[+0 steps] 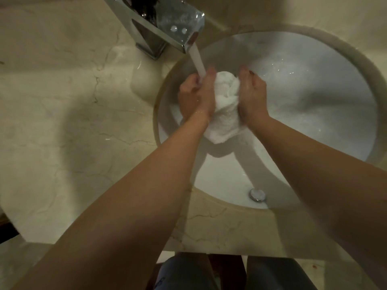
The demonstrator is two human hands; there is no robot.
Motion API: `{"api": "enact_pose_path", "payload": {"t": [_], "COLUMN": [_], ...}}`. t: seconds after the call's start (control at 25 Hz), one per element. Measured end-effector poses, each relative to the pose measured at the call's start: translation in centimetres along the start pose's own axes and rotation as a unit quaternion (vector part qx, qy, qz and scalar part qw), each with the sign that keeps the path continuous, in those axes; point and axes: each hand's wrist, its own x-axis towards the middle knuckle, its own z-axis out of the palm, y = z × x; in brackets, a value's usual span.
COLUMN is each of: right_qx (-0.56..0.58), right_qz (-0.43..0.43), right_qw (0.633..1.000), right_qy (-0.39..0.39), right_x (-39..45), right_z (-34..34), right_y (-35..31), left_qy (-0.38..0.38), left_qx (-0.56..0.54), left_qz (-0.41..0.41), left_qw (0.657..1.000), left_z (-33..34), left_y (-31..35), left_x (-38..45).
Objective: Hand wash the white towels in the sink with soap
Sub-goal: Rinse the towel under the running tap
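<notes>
A wet white towel [225, 107], bunched into a roll, is held over the round white sink [326, 97]. My left hand [198, 97] grips its left side and my right hand [252, 97] grips its right side, palms facing each other. Water runs from the chrome faucet [167, 28] in a stream [198, 61] that lands on my left hand's fingers at the towel's upper end. The towel's lower end hangs free below my wrists. No soap is visible.
A beige marble counter [62, 122] surrounds the sink. A chrome overflow fitting [258, 194] sits on the sink's near wall. My legs in jeans [184, 273] show below the counter's front edge.
</notes>
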Motion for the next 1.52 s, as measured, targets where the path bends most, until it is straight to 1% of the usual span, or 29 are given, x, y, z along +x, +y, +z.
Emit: {"api": "enact_pose_path", "payload": {"t": [0.04,0.08,0.16,0.2,0.28,0.36,0.44,0.56,0.6,0.72,0.76,0.8,0.84,0.88,0.92,0.96,1.0,1.04,1.08,1.16,1.2,1.28,1.4,1.52], "right_qx": [-0.032,-0.068,-0.110,-0.109,-0.113,-0.154,-0.137,-0.083,-0.054,0.011,0.010,-0.008,-0.027,-0.037,-0.048,-0.064,-0.081,-0.095,-0.107,-0.122,-0.123,-0.129,-0.172,-0.254], "right_qz": [0.013,0.016,0.011,0.009,-0.010,-0.035,-0.037,-0.044,-0.026,0.118,0.138,0.126,0.095,0.053,0.016,-0.015,-0.042,-0.061,-0.073,-0.070,-0.059,-0.052,-0.054,-0.063], "right_qw": [0.999,0.997,0.994,0.994,0.993,0.984,0.987,0.994,0.997,0.991,0.989,0.991,0.995,0.998,0.999,0.998,0.996,0.994,0.992,0.990,0.990,0.990,0.983,0.964], "right_qy": [-0.018,-0.019,0.020,0.027,-0.023,-0.076,-0.079,-0.055,-0.049,-0.058,-0.053,-0.036,-0.013,0.004,0.009,0.011,0.013,0.011,0.008,0.013,0.018,0.032,0.045,0.033], "right_x": [0.0,0.0,-0.6,-1.2,-2.7,-3.8,-3.6,-2.4,-1.7,0.6,1.2,1.4,1.3,0.8,-0.1,-0.9,-1.5,-1.8,-1.9,-1.4,-1.1,-0.3,0.8,1.7], "right_z": [0.0,0.1,0.4,0.6,1.0,1.4,1.7,1.9,1.9,1.8,1.7,1.7,1.9,1.9,2.0,2.1,2.3,2.6,2.9,3.3,3.5,3.4,3.1,2.8], "right_y": [-0.1,-0.2,-0.6,-1.0,-1.5,-1.7,-1.9,-1.9,-1.6,-0.2,0.2,0.4,0.7,0.7,0.5,0.5,0.7,1.2,1.6,2.4,2.6,3.2,3.6,3.6], "left_qy": [0.031,0.051,0.066,0.073,0.081,0.070,0.059,0.034,0.017,-0.046,-0.042,-0.031,-0.010,0.006,0.025,0.031,0.027,0.008,-0.022,-0.074,-0.086,-0.090,-0.083,-0.090], "left_qx": [0.023,0.044,0.058,0.044,-0.004,-0.060,-0.076,-0.011,0.013,0.089,0.126,0.167,0.190,0.197,0.193,0.186,0.169,0.135,0.101,0.056,0.049,0.056,0.057,0.093], "left_qz": [0.006,0.001,-0.040,-0.069,-0.110,-0.126,-0.097,0.010,0.043,0.130,0.157,0.168,0.161,0.134,0.125,0.154,0.207,0.250,0.266,0.242,0.223,0.205,0.225,0.240], "left_qw": [0.999,0.998,0.995,0.994,0.991,0.988,0.991,0.999,0.999,0.986,0.979,0.971,0.968,0.971,0.973,0.970,0.963,0.959,0.958,0.966,0.970,0.973,0.969,0.962], "left_z": [0.0,0.0,-0.3,-0.5,-0.8,-0.9,-1.2,-1.7,-1.7,-1.1,-0.6,-0.3,0.0,0.3,0.5,0.7,0.9,1.1,1.2,1.5,1.7,2.4,2.9,3.1], "left_y": [0.4,0.6,0.8,0.9,1.1,1.2,1.0,-0.2,-0.8,-2.1,-2.6,-2.5,-2.6,-2.3,-2.1,-2.0,-2.3,-2.8,-3.1,-3.9,-4.1,-4.3,-4.7,-5.2], "left_x": [-0.1,0.1,0.3,0.4,0.5,0.4,0.4,-0.1,-0.2,-1.1,-1.0,-1.0,-0.6,-0.6,-0.5,-0.4,0.0,0.4,0.6,1.4,1.6,1.8,2.7,3.3]}}
